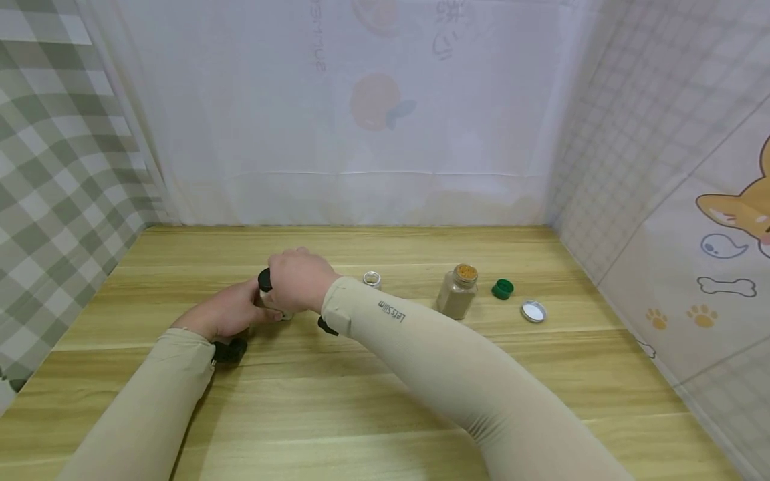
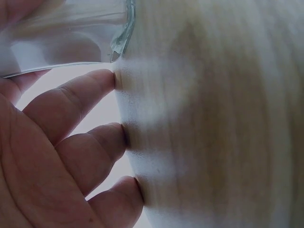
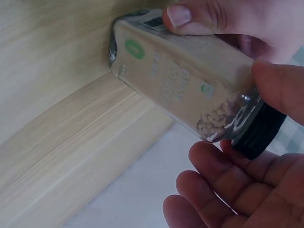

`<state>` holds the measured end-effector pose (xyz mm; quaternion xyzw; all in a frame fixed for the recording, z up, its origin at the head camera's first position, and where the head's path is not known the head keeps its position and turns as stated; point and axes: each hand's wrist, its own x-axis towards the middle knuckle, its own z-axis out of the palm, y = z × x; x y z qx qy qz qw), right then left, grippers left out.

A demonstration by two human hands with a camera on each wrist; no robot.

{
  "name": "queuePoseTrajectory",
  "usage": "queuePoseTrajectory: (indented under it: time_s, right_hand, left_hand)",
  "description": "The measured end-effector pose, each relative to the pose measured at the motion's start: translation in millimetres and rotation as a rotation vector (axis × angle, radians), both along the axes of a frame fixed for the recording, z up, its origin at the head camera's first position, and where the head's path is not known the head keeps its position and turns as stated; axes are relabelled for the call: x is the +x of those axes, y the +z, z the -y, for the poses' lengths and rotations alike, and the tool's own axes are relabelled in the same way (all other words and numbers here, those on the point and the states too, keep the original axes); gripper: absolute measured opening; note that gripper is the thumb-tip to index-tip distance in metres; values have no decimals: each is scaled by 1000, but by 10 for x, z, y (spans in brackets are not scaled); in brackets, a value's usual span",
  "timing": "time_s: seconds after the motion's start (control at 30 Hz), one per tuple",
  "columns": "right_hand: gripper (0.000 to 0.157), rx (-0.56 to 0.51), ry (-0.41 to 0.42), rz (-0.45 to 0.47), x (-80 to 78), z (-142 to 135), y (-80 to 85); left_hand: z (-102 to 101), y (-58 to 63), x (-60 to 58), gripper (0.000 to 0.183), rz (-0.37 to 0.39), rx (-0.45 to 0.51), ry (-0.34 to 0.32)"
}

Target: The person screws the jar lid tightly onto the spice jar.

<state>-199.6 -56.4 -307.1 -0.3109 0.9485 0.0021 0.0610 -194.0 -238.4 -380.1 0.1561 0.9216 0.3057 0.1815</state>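
Note:
My left hand [image 1: 234,308] grips a square clear jar [image 3: 166,71] with a printed label and a black lid [image 3: 260,130]. The jar's glass base [image 2: 61,40] touches or nearly touches the tabletop. Its thumb lies along the jar's side in the right wrist view, and the other fingertips [image 2: 116,142] rest on the wood. At the lid end is my right hand [image 1: 301,277], its thumb by the jar's shoulder and its fingers curled around the lid. In the head view both hands hide most of the jar.
A jar of tan powder [image 1: 456,298] with an uncovered top stands right of centre. Beside it lie a green cap [image 1: 502,288] and a silver-rimmed lid [image 1: 533,311]. A small glass jar [image 1: 371,278] is partly hidden behind the right sleeve [image 1: 421,334]. Curtains hang around the wooden table [image 1: 301,414].

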Motion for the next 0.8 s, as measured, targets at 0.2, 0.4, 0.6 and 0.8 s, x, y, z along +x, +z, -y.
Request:
queuePoseTrajectory:
  time_s: [0.2, 0.4, 0.6, 0.8]
  right_hand:
    - [33, -8, -31, -11, 5, 12, -11]
    - [33, -32, -52, -5, 15, 17, -10]
    - [41, -41, -65, 13, 12, 4, -32]
    - [56, 12, -39, 4, 19, -28, -49]
  left_hand:
    - [-13, 14, -1, 77, 22, 0, 7]
    - [-20, 22, 1, 70, 36, 16, 13]
    - [-15, 36, 16, 71, 39, 13, 4]
    - [-11, 38, 17, 76, 47, 7, -3]
